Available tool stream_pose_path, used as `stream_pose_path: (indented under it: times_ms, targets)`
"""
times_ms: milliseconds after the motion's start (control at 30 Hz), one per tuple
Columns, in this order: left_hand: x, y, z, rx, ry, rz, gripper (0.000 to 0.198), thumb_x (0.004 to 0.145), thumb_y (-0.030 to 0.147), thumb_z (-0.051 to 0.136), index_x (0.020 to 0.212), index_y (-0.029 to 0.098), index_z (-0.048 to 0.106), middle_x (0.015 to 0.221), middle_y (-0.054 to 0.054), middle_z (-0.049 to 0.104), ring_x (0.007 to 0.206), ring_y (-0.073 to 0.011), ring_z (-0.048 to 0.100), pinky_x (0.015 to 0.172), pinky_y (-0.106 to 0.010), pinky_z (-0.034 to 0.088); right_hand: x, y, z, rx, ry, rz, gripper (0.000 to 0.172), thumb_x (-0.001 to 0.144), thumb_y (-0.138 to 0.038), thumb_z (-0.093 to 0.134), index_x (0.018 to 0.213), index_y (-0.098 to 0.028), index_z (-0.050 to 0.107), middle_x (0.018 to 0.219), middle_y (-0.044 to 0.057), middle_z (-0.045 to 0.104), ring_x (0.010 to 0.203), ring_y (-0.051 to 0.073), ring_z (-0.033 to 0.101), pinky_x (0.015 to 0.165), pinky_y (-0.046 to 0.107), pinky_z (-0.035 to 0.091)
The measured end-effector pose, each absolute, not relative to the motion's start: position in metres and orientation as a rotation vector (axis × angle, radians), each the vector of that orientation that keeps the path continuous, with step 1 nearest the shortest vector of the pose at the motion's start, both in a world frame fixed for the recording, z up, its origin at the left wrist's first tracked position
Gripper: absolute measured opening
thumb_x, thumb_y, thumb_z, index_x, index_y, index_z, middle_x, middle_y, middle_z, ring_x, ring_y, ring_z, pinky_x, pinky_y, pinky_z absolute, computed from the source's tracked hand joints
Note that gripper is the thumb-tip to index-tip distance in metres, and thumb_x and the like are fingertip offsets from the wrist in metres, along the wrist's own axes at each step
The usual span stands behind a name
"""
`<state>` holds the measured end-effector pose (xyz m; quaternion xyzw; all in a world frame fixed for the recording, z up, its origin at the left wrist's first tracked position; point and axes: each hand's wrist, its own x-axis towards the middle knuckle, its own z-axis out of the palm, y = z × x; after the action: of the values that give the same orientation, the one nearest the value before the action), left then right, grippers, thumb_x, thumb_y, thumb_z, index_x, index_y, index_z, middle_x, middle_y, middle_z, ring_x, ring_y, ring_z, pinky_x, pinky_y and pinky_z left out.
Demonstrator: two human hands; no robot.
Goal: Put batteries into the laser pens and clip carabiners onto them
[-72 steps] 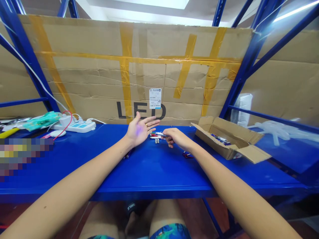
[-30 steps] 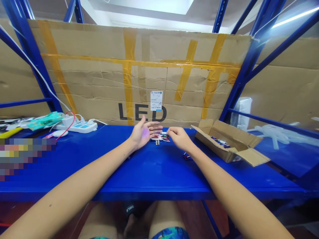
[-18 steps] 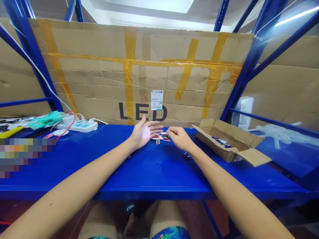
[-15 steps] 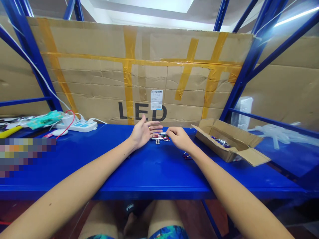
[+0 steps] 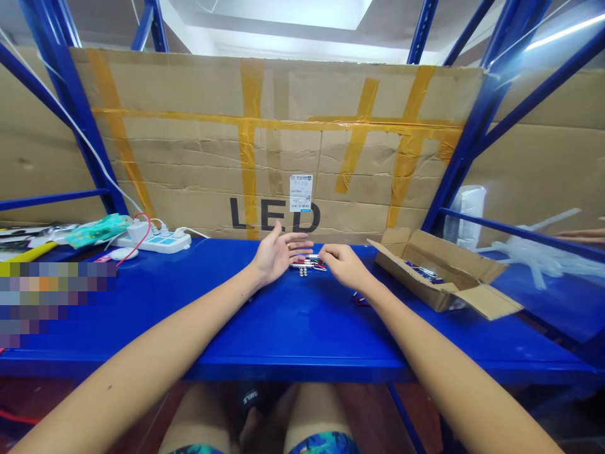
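Since the earlier frames, the 2 hands have been drawn slightly closer together, and a co-worker's fingers [image 5: 582,235] have come into view at the far right. The left hand [image 5: 278,256] is held open, palm up, with the fingers extended, near but apart from the pile. The right hand [image 5: 343,266] is curved downward at the pile's right side; whether anything is gripped cannot be told. The slim metal pens [image 5: 307,265], smooth silver tubes with red parts, lie between the hands on the glossy blue steel shelf [image 5: 302,331]. Small silver cylinders [image 5: 303,272] stand just in front. Further pens [image 5: 418,269] lie in the open cardboard box [image 5: 439,287], its flaps folded outward.
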<state>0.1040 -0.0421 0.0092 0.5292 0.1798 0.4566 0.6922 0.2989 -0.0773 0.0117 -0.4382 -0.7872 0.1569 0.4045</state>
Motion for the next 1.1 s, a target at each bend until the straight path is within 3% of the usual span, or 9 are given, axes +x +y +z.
stream_pose_path:
  times_ms: [1100]
  targets:
    - [0.1041, -0.0451, 0.0119, 1.155, 0.403, 1.003, 0.071, 0.088, 0.070, 0.033, 0.107, 0.010, 0.065, 0.110, -0.020, 0.068, 0.109, -0.0330, 0.061, 0.093, -0.043, 0.045, 0.2999, -0.0794, 0.0173, -1.109, -1.987, 0.414, 0.028, 0.083, -0.032, 0.044, 0.057, -0.019, 0.045, 0.057, -0.002, 0.044, 0.058, 0.012, 0.037, 0.058, 0.028, 0.028]
